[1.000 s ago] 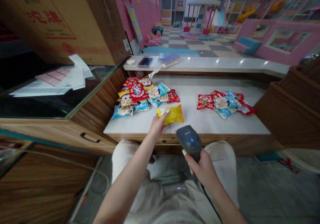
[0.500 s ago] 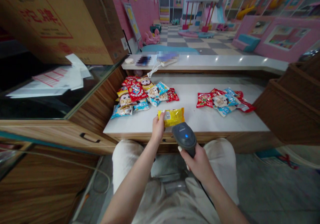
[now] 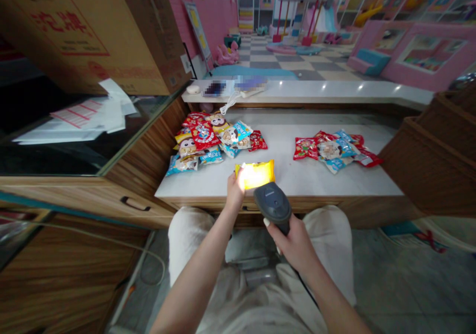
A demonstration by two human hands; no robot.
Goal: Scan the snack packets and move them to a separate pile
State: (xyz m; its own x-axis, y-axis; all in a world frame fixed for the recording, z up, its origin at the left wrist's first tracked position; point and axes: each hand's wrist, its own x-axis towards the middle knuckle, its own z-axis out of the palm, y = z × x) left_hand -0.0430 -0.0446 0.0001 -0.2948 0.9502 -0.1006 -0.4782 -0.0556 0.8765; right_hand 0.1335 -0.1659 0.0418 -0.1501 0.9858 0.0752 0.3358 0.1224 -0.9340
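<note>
Between the thumb and fingers of my left hand [image 3: 235, 191] is the left end of a yellow snack packet [image 3: 259, 173], held above the counter's front edge. Bright light washes out most of the packet's face. My right hand [image 3: 293, 239] is wrapped round the handle of a dark grey barcode scanner [image 3: 272, 203], its head just below and right of the packet. A cable runs down from the scanner. Beyond my left hand lies a heap of red, blue and yellow snack packets [image 3: 204, 135]. A smaller pile of red and blue packets [image 3: 330, 150] rests on the right.
The white counter [image 3: 282, 185] has a raised ledge [image 3: 308, 93] behind it, with a phone [image 3: 214, 89] and a white cable on it. At left, a cardboard box [image 3: 111, 41] and papers [image 3: 82, 118] sit on a glass top. A brown woven basket [image 3: 439, 160] stands at right.
Strong light now falls on the yellow packet, where its printing showed before. The blue light on the scanner has gone out. Both hands have kept nearly the same place.
</note>
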